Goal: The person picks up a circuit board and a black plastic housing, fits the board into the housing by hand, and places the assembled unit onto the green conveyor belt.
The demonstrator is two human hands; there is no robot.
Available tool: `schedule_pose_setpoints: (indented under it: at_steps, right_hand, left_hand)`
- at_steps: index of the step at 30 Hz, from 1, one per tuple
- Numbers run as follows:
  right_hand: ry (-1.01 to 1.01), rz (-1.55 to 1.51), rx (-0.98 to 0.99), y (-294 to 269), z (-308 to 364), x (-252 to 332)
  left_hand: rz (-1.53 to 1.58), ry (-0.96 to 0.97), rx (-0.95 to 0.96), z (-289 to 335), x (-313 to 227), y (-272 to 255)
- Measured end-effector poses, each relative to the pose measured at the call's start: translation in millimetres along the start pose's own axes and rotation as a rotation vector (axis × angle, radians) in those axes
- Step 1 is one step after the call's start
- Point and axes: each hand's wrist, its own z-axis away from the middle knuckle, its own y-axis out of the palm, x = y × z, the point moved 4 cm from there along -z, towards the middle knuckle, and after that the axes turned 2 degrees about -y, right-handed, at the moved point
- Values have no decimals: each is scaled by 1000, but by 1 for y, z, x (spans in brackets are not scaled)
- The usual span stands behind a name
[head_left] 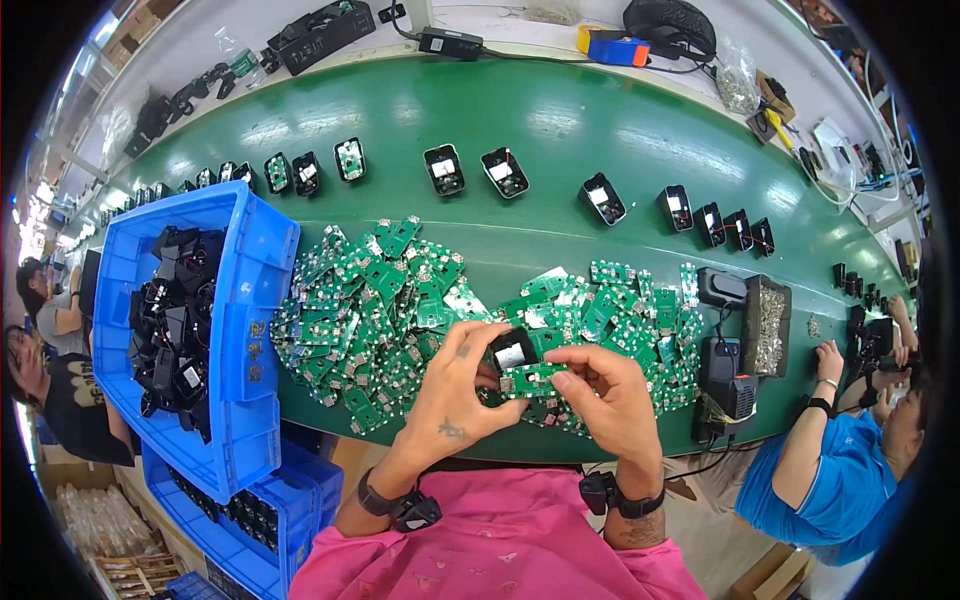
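In front of my chest, my left hand (460,385) is closed round a small black plastic housing (511,352), whose open side shows a white label inside. Between the thumb and fingers of my right hand (607,390) is a green circuit board (530,381), held against the near edge of the housing. The far side of the housing is partly covered by my left fingers. Beyond and beside my hands lie two heaps of loose green boards, a left heap (370,320) and a right heap (645,320).
A blue crate (230,360) of black housings stands at the left edge. A row of black housings (444,171) runs across the green bench (520,110). Rightward are black adapters (728,375) and a tray of small metal parts (768,325). A co-worker in blue (830,450) sits at right.
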Motion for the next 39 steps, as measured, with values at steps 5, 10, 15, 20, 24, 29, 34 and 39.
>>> schedule_pose_setpoints:
  at_steps: [5, 10, 15, 20, 24, 29, 34, 39]
  right_hand:
    - [-66, 43, -116, 7, -2, -6]
    - [-171, 279, -230, 11, 1, 3]
    - [-201, 186, -73, 29, 3, 8]
    - [-239, 195, -114, 33, 7, 4]
    - [-430, 435, -285, 34, 13, 15]
    - [-387, 457, -152, 24, 8, 25]
    - [-369, 410, 71, 21, 1, 28]
    - [-333, 420, 142, 17, -1, 32]
  left_hand:
    - [627, -134, 193, 4, 14, 13]
    - [713, -239, 151, 7, 15, 17]
    - [604, -209, 138, 7, 18, 18]
    - [484, -244, 115, 11, 16, 17]
    - [375, -82, -45, 14, 7, 12]
    - [218, 74, -114, 16, -9, -1]
    - [158, 92, -23, 16, -20, -9]
    - [38, 137, 16, 17, -26, -11]
